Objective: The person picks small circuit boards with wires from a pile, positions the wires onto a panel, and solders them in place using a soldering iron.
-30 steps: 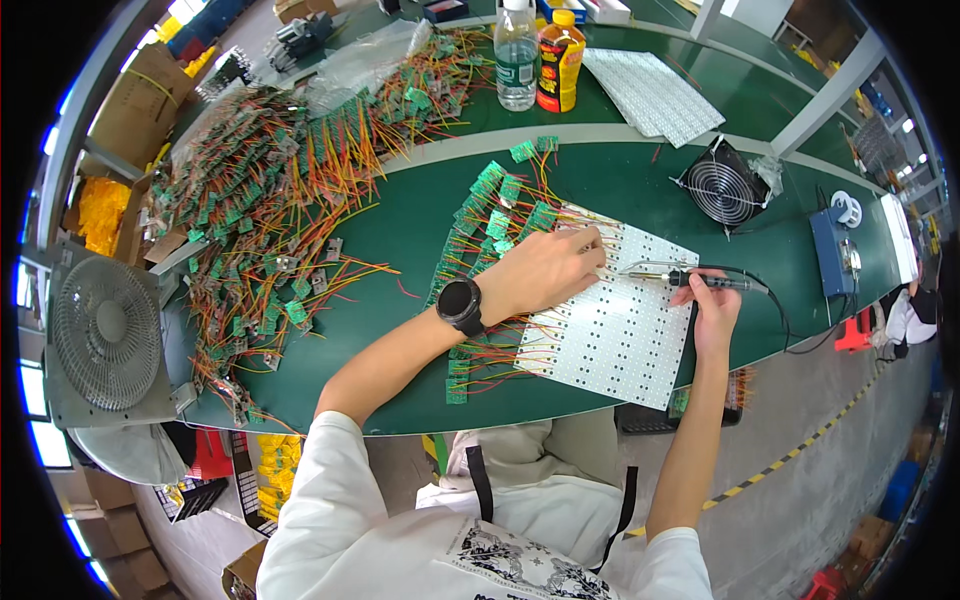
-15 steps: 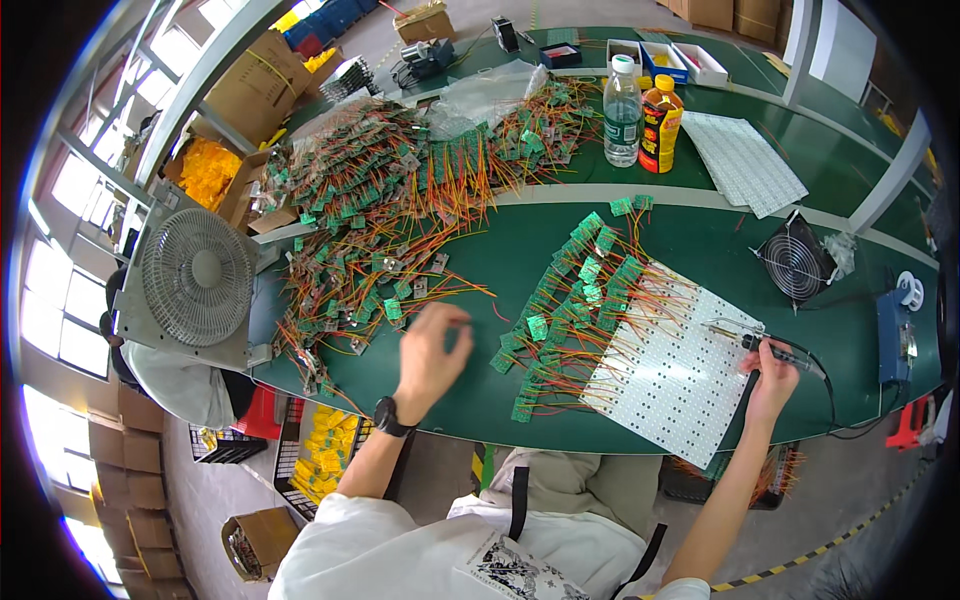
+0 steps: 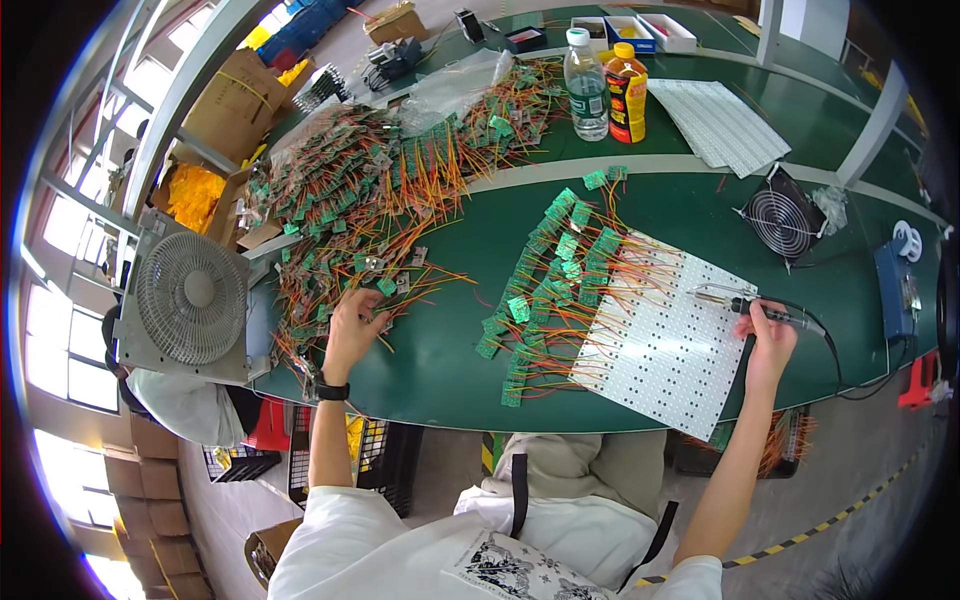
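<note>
My right hand grips a soldering iron, its metal tip pointing left over a white perforated panel. Rows of small green circuit boards with red and yellow wires lie along the panel's left side, their wire ends over it. At the near edge of a tangled pile of wired circuit boards, my left hand has its fingers curled, thumb and forefinger apart. Nothing shows between them; the boards right by the fingertips are partly hidden.
A grey fan stands at the left table end. Behind the work are a clear bottle, an orange drink bottle and stacked white panels. A black fan and a blue box-shaped unit stand at the right.
My left hand has moved left to the near edge of the board pile. The right hand still holds the soldering iron over the panel. The whole view has shifted slightly.
</note>
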Action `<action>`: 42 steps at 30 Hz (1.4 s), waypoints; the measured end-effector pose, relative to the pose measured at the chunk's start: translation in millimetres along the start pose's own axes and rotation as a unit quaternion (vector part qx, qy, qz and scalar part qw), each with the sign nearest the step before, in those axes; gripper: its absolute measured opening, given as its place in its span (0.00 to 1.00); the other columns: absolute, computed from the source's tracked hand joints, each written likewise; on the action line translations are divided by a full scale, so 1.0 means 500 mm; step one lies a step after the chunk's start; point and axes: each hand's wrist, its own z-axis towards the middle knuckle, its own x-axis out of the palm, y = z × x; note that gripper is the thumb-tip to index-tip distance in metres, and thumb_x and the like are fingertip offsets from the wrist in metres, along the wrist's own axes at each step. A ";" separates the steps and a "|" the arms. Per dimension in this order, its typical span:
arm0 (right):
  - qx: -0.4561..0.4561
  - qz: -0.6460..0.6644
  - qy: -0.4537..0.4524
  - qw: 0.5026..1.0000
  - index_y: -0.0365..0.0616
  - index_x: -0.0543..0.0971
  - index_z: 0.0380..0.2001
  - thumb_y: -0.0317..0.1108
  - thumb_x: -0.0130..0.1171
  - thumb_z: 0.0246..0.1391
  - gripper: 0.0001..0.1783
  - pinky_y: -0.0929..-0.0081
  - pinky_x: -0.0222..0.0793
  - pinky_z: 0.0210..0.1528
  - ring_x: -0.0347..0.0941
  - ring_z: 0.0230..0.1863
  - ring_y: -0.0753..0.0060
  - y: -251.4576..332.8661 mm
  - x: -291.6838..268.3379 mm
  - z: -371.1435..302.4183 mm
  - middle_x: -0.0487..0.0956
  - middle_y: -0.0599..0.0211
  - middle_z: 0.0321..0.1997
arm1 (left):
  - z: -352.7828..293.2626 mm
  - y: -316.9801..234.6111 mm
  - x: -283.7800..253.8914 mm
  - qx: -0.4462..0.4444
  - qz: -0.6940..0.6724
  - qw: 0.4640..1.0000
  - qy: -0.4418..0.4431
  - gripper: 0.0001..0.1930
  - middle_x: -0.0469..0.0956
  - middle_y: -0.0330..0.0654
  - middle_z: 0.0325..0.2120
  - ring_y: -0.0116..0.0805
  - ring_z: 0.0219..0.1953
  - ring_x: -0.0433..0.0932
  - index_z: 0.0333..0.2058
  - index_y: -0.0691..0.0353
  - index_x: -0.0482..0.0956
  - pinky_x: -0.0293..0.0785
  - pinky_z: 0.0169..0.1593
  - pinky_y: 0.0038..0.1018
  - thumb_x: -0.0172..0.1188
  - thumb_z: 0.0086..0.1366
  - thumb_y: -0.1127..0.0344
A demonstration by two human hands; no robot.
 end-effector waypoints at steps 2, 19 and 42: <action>0.002 -0.004 0.002 1.000 0.34 0.78 0.39 0.31 0.62 0.59 0.11 0.80 0.67 0.27 0.74 0.21 0.75 -0.001 -0.004 0.001 0.79 0.64 0.23 | 0.005 0.027 -0.003 -0.010 -0.010 1.000 0.025 0.15 0.77 0.42 0.35 0.34 0.31 0.78 0.39 0.63 0.81 0.75 0.38 0.30 0.72 0.52 0.70; 0.006 -0.009 0.004 1.000 0.34 0.78 0.41 0.32 0.63 0.59 0.12 0.80 0.66 0.26 0.74 0.21 0.74 -0.005 -0.011 -0.001 0.79 0.63 0.23 | -0.025 0.003 -0.058 -0.044 -0.035 0.998 -0.018 0.13 0.77 0.37 0.25 0.25 0.25 0.73 0.38 0.66 0.83 0.72 0.32 0.24 0.71 0.54 0.71; 0.005 0.011 -0.011 1.000 0.33 0.78 0.37 0.30 0.62 0.58 0.09 0.80 0.68 0.26 0.75 0.22 0.76 0.002 -0.003 -0.004 0.79 0.63 0.25 | -0.037 -0.399 0.095 0.080 -0.422 0.852 0.298 0.04 0.86 0.48 0.30 0.28 0.35 0.85 0.36 0.72 0.79 0.80 0.42 0.23 0.61 0.66 0.76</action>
